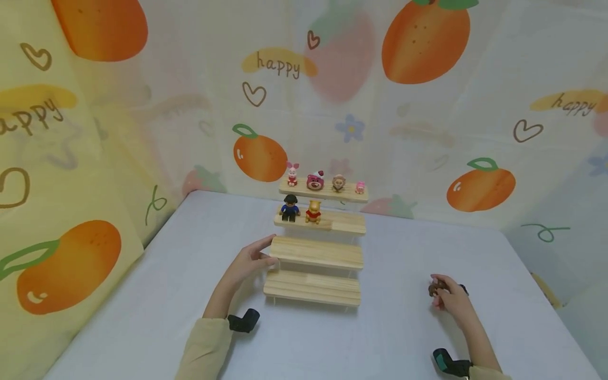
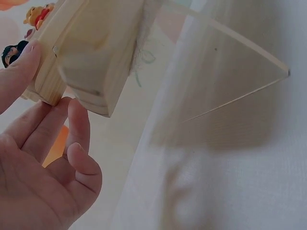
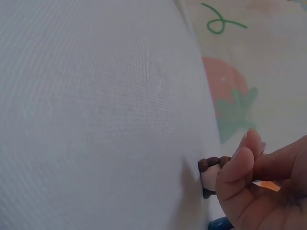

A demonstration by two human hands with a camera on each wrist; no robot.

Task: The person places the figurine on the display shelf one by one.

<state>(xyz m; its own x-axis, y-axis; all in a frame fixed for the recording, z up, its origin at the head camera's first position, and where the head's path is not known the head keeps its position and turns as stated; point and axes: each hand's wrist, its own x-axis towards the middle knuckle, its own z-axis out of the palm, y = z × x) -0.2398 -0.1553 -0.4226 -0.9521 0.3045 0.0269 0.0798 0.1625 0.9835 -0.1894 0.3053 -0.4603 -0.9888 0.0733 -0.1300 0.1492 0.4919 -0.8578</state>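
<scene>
A tiered wooden display shelf (image 1: 315, 253) stands mid-table, its boards rising toward the back. My left hand (image 1: 248, 265) grips the left end of its second-lowest board; in the left wrist view the thumb (image 2: 21, 72) and fingers lie on different sides of the wood (image 2: 50, 88). Over the table to the right, my right hand (image 1: 451, 298) pinches a small brown figurine (image 1: 436, 287). The right wrist view shows that figurine (image 3: 210, 176) with a pale middle and brown ends, close to the cloth and partly covered by the fingers.
The top board carries several figurines, including a piglet (image 1: 292, 175) and a pink bear (image 1: 315, 181). Below them sit a dark-haired figure (image 1: 290, 208) and a yellow bear (image 1: 313, 211). A dark blue object (image 3: 220, 223) lies partly hidden near the right hand. Fruit-printed cloth (image 1: 351, 126) hangs behind.
</scene>
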